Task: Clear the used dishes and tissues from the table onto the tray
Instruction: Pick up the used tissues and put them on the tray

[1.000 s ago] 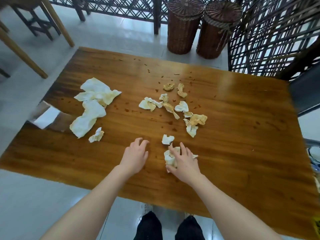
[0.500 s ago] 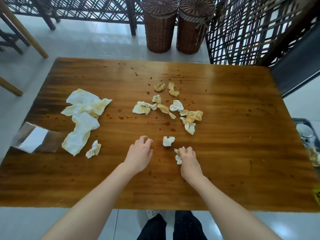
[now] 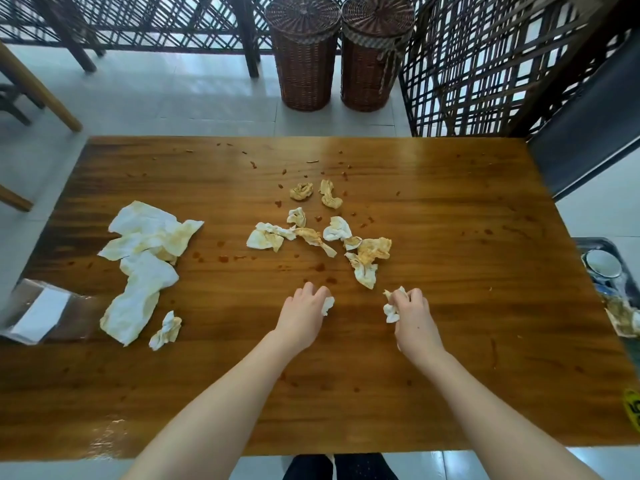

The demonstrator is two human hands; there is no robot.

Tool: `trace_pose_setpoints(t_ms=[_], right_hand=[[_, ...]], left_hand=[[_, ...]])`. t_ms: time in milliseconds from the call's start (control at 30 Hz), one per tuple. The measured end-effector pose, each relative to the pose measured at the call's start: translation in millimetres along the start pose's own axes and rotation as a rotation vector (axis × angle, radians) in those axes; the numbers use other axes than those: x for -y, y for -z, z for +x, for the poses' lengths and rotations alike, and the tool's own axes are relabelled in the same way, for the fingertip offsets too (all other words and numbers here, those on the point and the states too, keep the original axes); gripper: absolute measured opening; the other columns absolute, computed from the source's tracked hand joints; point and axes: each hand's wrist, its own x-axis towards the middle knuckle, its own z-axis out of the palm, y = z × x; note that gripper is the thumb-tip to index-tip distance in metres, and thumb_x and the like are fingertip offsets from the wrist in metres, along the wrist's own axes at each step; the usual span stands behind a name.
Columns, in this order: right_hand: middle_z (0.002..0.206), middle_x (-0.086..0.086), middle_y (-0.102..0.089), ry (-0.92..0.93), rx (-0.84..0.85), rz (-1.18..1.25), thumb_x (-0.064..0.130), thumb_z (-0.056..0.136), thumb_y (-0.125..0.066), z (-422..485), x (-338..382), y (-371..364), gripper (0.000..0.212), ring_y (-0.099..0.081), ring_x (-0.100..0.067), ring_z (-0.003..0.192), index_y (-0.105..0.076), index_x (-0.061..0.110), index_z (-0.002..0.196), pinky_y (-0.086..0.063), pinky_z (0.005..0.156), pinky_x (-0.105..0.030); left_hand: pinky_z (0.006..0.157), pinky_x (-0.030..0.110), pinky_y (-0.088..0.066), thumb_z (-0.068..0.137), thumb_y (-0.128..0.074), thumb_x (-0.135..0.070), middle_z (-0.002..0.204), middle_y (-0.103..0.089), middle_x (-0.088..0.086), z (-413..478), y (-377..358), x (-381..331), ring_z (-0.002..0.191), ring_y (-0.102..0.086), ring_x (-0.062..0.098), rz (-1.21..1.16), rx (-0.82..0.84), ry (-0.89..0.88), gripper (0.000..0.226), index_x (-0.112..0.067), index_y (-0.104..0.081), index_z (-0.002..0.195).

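The wooden table (image 3: 450, 306) is seen from above, spotted with red sauce. Large stained tissues (image 3: 145, 265) are spread at its left side, and smaller crumpled ones (image 3: 311, 233) are scattered in the middle. The tray (image 3: 596, 241) is kept just beside the right edge, probably for short trips; a cup (image 3: 602, 264) is already in it. A crumpled wad (image 3: 391, 308) is grasped in the right hand (image 3: 412, 311), and a small white tissue (image 3: 328, 305) is pinched by the left hand (image 3: 304, 311), likely so that several are gathered together. On the yellow label (image 3: 632, 407), no writing can be read.
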Motion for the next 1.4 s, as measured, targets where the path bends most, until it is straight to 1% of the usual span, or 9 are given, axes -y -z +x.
trace_pose_setpoints(t_ms=[167, 567, 667, 733, 800, 900, 1033, 1167, 1400], right_hand=[[0.11, 0.0, -0.04, 0.004, -0.017, 0.017, -0.013, 0.082, -0.052, 17.2, -9.7, 7.3, 0.048, -0.042, -0.013, 0.098, -0.051, 0.021, 0.116, -0.053, 0.069, -0.024], [0.111, -0.001, -0.042, -0.023, -0.083, 0.034, -0.008, 0.084, -0.053, 66.7, -34.3, 41.0, 0.042, -0.043, -0.012, 0.096, -0.052, 0.023, 0.112, -0.054, 0.069, -0.025], [0.112, -0.002, -0.042, -0.041, -0.085, 0.03, -0.008, 0.085, -0.053, 73.7, -46.0, 46.5, 0.042, -0.043, -0.012, 0.098, -0.051, 0.023, 0.114, -0.053, 0.069, -0.024], [0.113, -0.002, -0.042, -0.059, -0.079, 0.031, -0.008, 0.085, -0.053, 77.2, -54.2, 48.7, 0.043, -0.043, -0.012, 0.097, -0.051, 0.022, 0.115, -0.053, 0.07, -0.025], [0.113, -0.002, -0.042, -0.077, -0.079, 0.039, -0.007, 0.086, -0.054, 78.1, -61.2, 49.5, 0.042, -0.043, -0.012, 0.096, -0.051, 0.022, 0.116, -0.054, 0.07, -0.025], [0.113, -0.002, -0.044, -0.103, -0.075, 0.049, -0.005, 0.086, -0.057, 77.5, -70.2, 48.0, 0.041, -0.046, -0.013, 0.096, -0.051, 0.021, 0.118, -0.055, 0.07, -0.024], [0.112, -0.003, -0.044, -0.107, -0.047, 0.06, -0.007, 0.086, -0.055, 77.4, -78.6, 46.6, 0.04, -0.046, -0.012, 0.095, -0.052, 0.02, 0.114, -0.053, 0.067, -0.022], [0.112, -0.001, -0.043, -0.12, -0.043, 0.063, -0.006, 0.087, -0.055, 76.5, -83.9, 45.5, 0.039, -0.044, -0.01, 0.094, -0.052, 0.021, 0.116, -0.05, 0.065, -0.018], [0.109, 0.001, -0.043, -0.12, -0.061, 0.055, -0.003, 0.088, -0.056, 63.4, -95.5, 52.1, 0.036, -0.044, -0.009, 0.092, -0.053, 0.021, 0.114, -0.047, 0.063, -0.014]], left_hand=[[0.073, 0.022, -0.039, 0.089, -0.059, -0.001, 0.117, -0.048, 0.003, 11.1, -1.0, -1.4, 0.089, -0.041, 0.012, -0.028, 0.029, 0.017, 0.038, -0.021, -0.05, 0.12], [0.068, 0.026, -0.035, 0.088, -0.058, -0.001, 0.114, -0.051, 0.003, 87.3, 34.9, -53.0, 0.081, -0.039, 0.014, -0.023, -0.122, -0.094, 0.036, -0.019, -0.051, 0.118], [0.089, 0.036, -0.043, 0.085, -0.063, -0.01, 0.137, -0.039, 0.012, 106.5, 32.7, -60.7, 0.114, -0.045, 0.026, 0.024, -0.025, -0.079, 0.054, -0.022, -0.04, 0.133], [0.111, 0.055, -0.022, 0.08, -0.069, -0.019, 0.157, -0.008, 0.011, 115.4, 30.4, -62.2, 0.144, -0.011, 0.037, 0.113, 0.15, -0.086, 0.084, -0.029, -0.017, 0.146], [0.112, 0.062, -0.007, 0.078, -0.072, -0.026, 0.159, 0.012, 0.007, 119.9, 29.2, -63.7, 0.146, 0.01, 0.037, 0.173, 0.252, -0.113, 0.101, -0.035, -0.001, 0.149], [0.111, 0.064, -0.003, 0.079, -0.071, -0.027, 0.159, 0.017, 0.006, 124.3, 24.8, -65.5, 0.145, 0.015, 0.037, 0.171, 0.305, -0.127, 0.103, -0.039, 0.002, 0.149], [0.111, 0.063, -0.016, 0.08, -0.069, -0.021, 0.158, 0.005, 0.007, 128.0, 19.1, -68.1, 0.145, 0.008, 0.035, 0.115, 0.309, -0.135, 0.089, -0.037, -0.013, 0.147], [0.105, 0.045, -0.037, 0.083, -0.064, -0.016, 0.147, -0.021, 0.012, 127.0, 14.3, -71.5, 0.135, -0.019, 0.035, 0.104, 0.189, -0.165, 0.064, -0.026, -0.034, 0.138], [0.079, 0.03, -0.037, 0.086, -0.054, 0.007, 0.121, -0.039, 0.012, 122.9, 11.6, -79.7, 0.106, -0.039, 0.026, 0.08, 0.06, -0.268, 0.034, -0.013, -0.049, 0.114]])
